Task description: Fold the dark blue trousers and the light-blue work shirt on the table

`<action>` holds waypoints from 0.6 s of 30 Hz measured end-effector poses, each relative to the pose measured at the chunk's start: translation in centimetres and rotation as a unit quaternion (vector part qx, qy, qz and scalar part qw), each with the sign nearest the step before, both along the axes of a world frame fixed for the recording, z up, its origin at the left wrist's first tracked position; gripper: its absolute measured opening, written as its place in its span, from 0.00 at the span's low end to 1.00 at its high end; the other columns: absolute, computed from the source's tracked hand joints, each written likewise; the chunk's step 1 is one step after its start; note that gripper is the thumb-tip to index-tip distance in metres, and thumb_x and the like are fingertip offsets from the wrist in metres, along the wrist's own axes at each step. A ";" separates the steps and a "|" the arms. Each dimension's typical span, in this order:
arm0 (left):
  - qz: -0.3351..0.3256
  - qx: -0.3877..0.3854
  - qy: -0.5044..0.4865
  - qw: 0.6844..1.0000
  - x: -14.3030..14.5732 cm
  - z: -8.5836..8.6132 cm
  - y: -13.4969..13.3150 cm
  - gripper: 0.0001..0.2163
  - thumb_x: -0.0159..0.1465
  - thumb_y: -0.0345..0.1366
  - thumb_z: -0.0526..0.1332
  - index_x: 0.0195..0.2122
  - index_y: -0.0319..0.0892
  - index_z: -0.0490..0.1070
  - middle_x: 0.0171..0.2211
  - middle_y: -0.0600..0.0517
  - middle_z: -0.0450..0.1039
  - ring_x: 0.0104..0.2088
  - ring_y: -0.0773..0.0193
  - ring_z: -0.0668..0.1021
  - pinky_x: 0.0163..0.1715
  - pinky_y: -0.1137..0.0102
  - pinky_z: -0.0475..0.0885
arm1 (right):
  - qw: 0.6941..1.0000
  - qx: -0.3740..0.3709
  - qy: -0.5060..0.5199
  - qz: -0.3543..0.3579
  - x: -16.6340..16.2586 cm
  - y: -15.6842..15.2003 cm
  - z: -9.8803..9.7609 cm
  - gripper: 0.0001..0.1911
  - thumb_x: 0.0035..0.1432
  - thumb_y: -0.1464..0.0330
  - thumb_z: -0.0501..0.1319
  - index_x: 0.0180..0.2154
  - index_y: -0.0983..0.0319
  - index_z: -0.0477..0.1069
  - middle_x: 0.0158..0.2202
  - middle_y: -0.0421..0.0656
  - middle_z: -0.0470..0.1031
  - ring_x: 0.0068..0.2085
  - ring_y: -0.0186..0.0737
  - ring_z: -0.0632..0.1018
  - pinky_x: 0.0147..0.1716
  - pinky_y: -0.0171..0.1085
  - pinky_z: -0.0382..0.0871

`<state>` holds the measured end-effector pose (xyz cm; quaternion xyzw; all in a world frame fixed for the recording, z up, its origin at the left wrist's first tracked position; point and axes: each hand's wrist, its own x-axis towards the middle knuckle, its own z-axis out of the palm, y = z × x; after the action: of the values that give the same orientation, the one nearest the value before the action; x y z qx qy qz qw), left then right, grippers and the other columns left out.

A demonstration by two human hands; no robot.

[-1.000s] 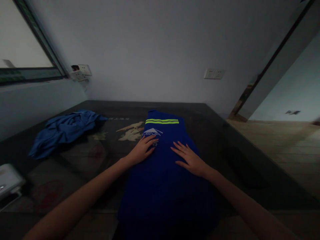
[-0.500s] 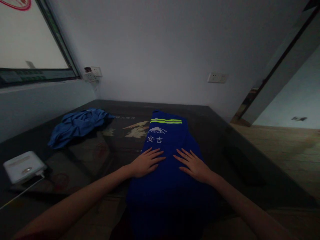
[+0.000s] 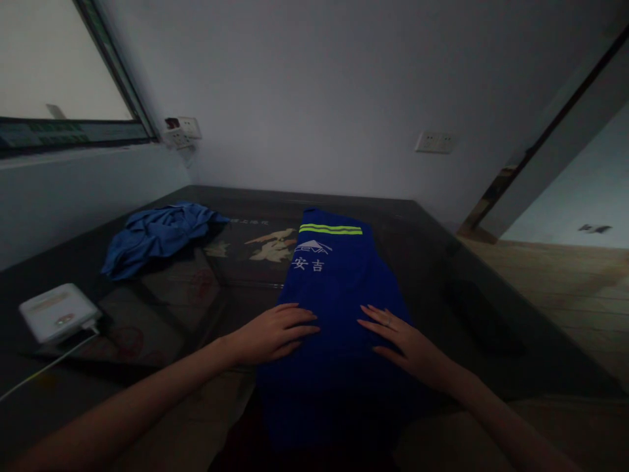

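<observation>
A dark blue work garment (image 3: 339,288) lies folded lengthwise on a dark glossy table (image 3: 246,195), its near end hanging past the front edge. White lettering and a yellow-green reflective stripe mark its far part. Over its left edge rests my left hand (image 3: 278,333), palm down with the fingers stretched out. My right hand (image 3: 405,341) lies flat on the right edge, fingers spread, a ring on one of them. Neither hand grips the cloth. The garment's lower end is dim and hard to make out.
A crumpled lighter blue cloth (image 3: 162,233) sits at the table's far left. Nearer on that side is a white box (image 3: 59,313) with a cable plugged in. To the right lies a dark flat object (image 3: 484,314). A wall with sockets (image 3: 435,142) closes off the back.
Both hands have slid back along the garment toward me and slightly apart. The garment stays folded, and the view has tilted a little.
</observation>
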<state>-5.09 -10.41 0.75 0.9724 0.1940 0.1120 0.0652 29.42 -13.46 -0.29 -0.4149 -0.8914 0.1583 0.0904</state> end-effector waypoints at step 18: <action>0.323 0.019 0.024 0.946 7.4 -3.6 10.4 0.24 0.67 0.44 0.51 0.65 0.55 0.54 0.67 0.47 0.51 0.66 0.39 0.48 0.60 0.38 0.44 | 0.975 0.033 -0.082 -0.203 -4.4 8.1 -2.0 0.34 0.62 0.44 0.42 0.65 0.48 0.50 0.69 0.48 0.45 0.67 0.58 0.46 0.61 0.63 0.44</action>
<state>2.32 0.02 -2.86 0.8609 0.4972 0.1076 0.0028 25.01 -5.32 -2.31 -0.5955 -0.7978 0.0726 0.0606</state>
